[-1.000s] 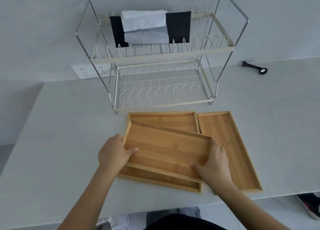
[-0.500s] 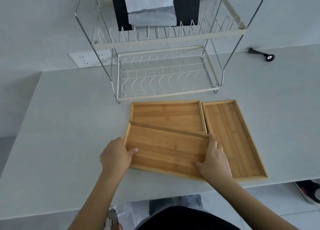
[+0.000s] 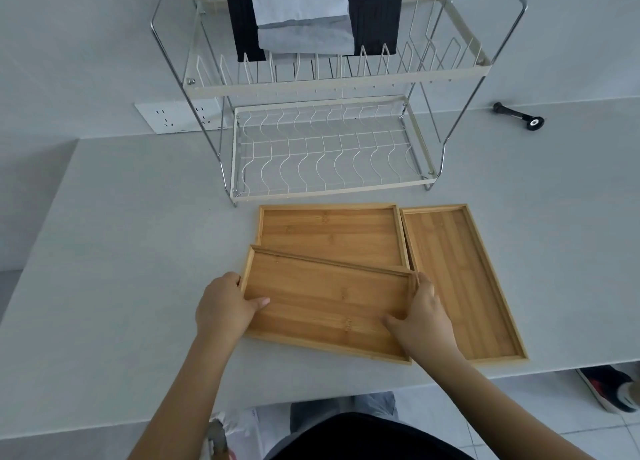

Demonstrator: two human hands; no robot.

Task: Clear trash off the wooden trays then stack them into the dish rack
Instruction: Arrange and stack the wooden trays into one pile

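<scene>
Low in the centre of the frame, the left hand (image 3: 225, 309) and right hand (image 3: 420, 317) clamp the short ends of a wooden tray (image 3: 325, 303), thumbs inside its rim. It lies skewed over a second tray (image 3: 329, 232), with a third tray (image 3: 460, 283) on its right. The dish rack (image 3: 329, 148) stands above them on the counter (image 3: 121, 251).

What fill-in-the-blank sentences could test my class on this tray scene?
1. The person's left hand and right hand grip one ____ tray.
2. Wooden trays visible: ____.
3. The two-tier white wire dish rack's bottom shelf is ____.
4. The white cloth hangs on the ____ tier.

Answers: wooden; three; empty; top
</scene>
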